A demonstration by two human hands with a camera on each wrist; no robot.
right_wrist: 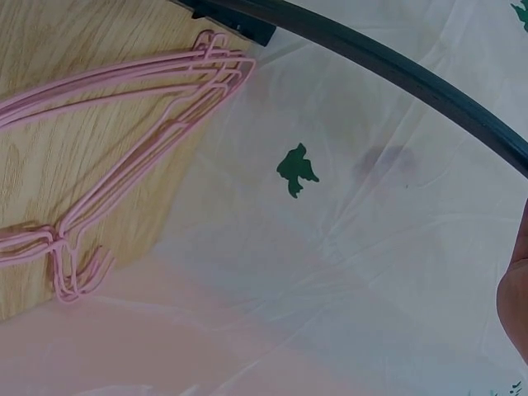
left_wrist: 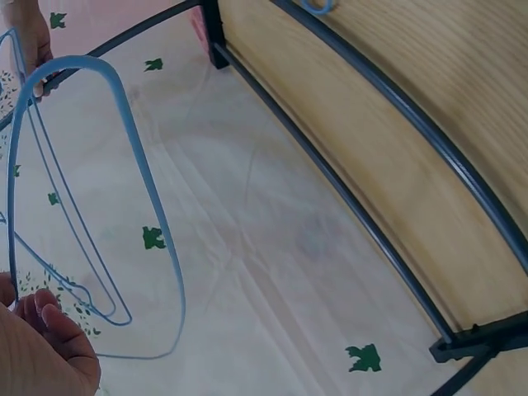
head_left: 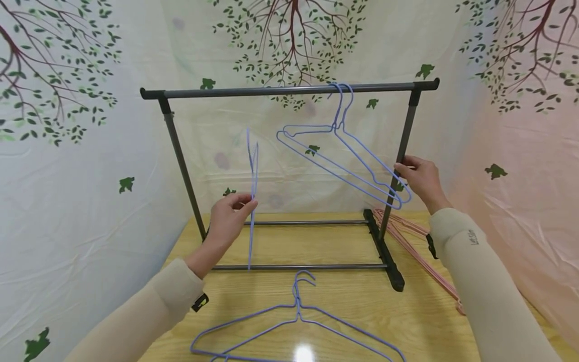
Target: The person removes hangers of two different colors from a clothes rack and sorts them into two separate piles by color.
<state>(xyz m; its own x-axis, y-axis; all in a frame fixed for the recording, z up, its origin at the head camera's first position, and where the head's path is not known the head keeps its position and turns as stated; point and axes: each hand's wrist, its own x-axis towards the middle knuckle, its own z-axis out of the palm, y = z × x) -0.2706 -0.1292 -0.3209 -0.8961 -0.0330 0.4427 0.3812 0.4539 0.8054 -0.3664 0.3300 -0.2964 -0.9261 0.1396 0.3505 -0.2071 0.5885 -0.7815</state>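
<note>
My left hand (head_left: 228,218) pinches a blue wire hanger (head_left: 250,236) between thumb and fingers. That hanger is turned nearly edge-on in the head view, below the top rail of a dark garment rack (head_left: 253,92). In the left wrist view, one rounded end of the held hanger (left_wrist: 132,115) loops up in front of the fingers. On the right, my right hand (head_left: 422,178) grips the rack's right post (head_left: 407,133) partway up. Two blue hangers (head_left: 339,108) hang on the rail toward its right end, their lower corners overlapping that post just left of the hand.
Two more blue hangers (head_left: 298,301) lie on the wooden table (head_left: 429,327) in front of the rack. A bundle of pink hangers (right_wrist: 157,136) rests beyond the rack's right foot (head_left: 390,266). Leaf-printed cloth (head_left: 90,211) surrounds the table.
</note>
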